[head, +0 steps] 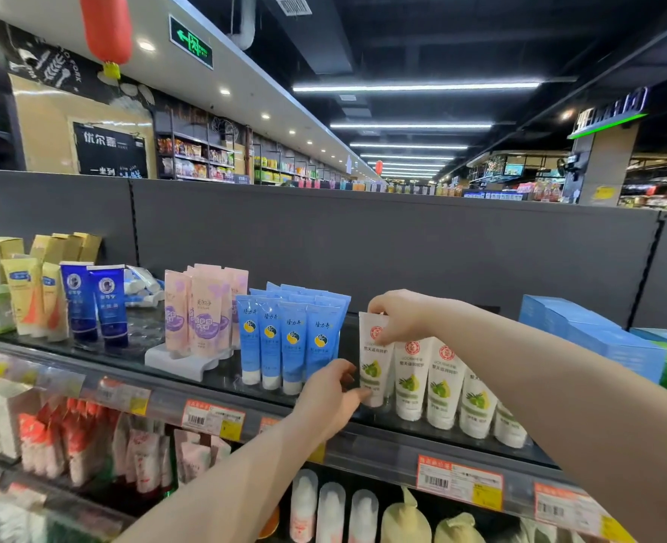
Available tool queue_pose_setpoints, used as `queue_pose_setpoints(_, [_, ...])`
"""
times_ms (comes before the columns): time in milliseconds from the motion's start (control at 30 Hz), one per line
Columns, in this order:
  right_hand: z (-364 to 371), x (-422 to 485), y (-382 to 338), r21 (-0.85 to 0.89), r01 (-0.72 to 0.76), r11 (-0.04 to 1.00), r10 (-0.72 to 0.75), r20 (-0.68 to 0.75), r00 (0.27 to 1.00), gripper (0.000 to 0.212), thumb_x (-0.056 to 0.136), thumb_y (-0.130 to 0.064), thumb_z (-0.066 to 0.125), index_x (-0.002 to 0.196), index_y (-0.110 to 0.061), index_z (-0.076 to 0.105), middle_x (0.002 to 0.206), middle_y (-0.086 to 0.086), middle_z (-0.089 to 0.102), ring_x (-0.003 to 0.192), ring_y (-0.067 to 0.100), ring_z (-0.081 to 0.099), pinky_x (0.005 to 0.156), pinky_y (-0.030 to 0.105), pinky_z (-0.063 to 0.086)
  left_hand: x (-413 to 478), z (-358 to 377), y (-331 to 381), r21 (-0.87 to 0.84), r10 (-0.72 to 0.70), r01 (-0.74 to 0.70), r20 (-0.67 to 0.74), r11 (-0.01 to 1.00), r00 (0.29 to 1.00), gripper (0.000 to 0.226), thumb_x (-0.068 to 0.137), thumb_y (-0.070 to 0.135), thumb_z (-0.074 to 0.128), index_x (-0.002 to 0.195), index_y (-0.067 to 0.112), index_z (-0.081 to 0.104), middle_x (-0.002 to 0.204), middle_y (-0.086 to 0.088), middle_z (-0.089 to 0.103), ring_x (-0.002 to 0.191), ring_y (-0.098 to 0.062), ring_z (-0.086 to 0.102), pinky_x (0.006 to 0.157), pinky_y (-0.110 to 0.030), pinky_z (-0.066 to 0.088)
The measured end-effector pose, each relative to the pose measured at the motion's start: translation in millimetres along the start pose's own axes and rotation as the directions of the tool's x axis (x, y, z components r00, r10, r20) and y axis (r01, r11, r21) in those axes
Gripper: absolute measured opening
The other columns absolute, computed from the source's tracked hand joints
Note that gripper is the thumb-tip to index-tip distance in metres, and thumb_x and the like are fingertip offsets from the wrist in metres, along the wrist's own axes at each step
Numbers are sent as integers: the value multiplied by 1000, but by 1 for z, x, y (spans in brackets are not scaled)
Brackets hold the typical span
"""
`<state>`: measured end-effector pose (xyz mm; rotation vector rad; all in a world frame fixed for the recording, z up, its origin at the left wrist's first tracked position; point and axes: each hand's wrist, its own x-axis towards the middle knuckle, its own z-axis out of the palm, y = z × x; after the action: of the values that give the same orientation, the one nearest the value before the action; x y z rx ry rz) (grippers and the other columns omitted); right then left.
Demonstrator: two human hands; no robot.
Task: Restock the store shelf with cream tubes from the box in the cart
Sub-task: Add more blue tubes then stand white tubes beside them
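A white cream tube [375, 362] with a red seal and green fruit print stands cap-down at the left end of a row of matching white tubes [445, 386] on the top shelf [422, 436]. My right hand [400, 317] pinches its top edge. My left hand [334, 395] touches its lower left side with the fingertips. The box and the cart are out of view.
Blue tubes [289, 339] stand just left of the white row, then pink tubes [202, 311] on a white stand and dark blue tubes [97, 303]. Blue boxes [594, 335] lie at the right. A grey back panel [402, 244] closes the shelf behind. Price tags line the shelf edge.
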<state>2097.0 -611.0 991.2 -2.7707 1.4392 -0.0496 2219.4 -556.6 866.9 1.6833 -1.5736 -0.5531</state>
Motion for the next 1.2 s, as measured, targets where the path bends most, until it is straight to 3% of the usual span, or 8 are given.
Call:
queue_pose_setpoints(100, [-2,1,-5,-57,34,998,-33,16,999,30,88,-22,64,116,-18,55,106,-2,55,93,15,53,71,24,42,-1,-1,2,-22,20,-20,17,1000,1000,33,89,25,61,120,19,50,117,2,60,98,-9,55,66,-10,43])
queue_pose_setpoints(233, [-6,3,-8,-72,41,997,-39,36,999,28,89,-21,62,116,-18,57,108,-1,56,94,16,53,72,25,40,2,-2,10,-81,41,-38,33,996,999,29,89,26,60,117,24,50,114,10,58,106,-10,55,89,-25,46])
queue_pose_setpoints(367, [-8,2,-2,-45,16,999,-14,43,999,31,86,-28,65,115,-22,57,108,-4,56,98,16,57,81,29,50,11,0,17,-133,20,-16,29,991,999,20,89,23,60,107,24,52,104,10,59,102,-11,57,90,-32,50])
queue_pose_setpoints(533, [-17,-10,16,-65,-62,996,65,41,997,41,78,-35,73,112,-22,55,106,-5,56,95,15,55,77,26,47,17,2,20,-185,15,-14,5,983,1000,17,92,17,57,107,21,52,110,8,60,97,-6,54,70,-15,43])
queue_pose_setpoints(667, [-16,-14,26,-89,-82,993,84,24,996,29,80,-28,74,106,-21,62,109,-4,60,96,15,57,77,25,46,21,3,21,-172,7,-5,10,985,1000,20,92,16,57,111,20,52,119,4,61,111,-13,56,83,-23,45])
queue_pose_setpoints(1000, [-17,-15,30,-42,-58,997,58,2,998,15,78,-24,74,89,-24,63,101,-7,62,93,14,60,83,30,53,26,3,19,-161,21,-16,35,987,999,17,92,18,56,107,25,52,116,7,62,102,-9,57,76,-20,48])
queue_pose_setpoints(1100, [-15,-17,30,-34,-60,998,60,-29,998,16,79,-24,74,93,-22,67,100,-7,62,94,14,61,85,31,54,27,5,21,-173,24,-17,38,985,999,20,92,15,55,110,25,52,115,9,61,101,-7,56,72,-17,45])
queue_pose_setpoints(1200, [-12,-18,30,-47,-62,997,60,-29,998,23,81,-23,72,103,-20,66,106,-5,62,96,15,61,85,30,54,28,7,22,-146,41,-32,60,989,997,19,91,16,57,106,26,51,114,9,61,104,-7,56,80,-20,47])
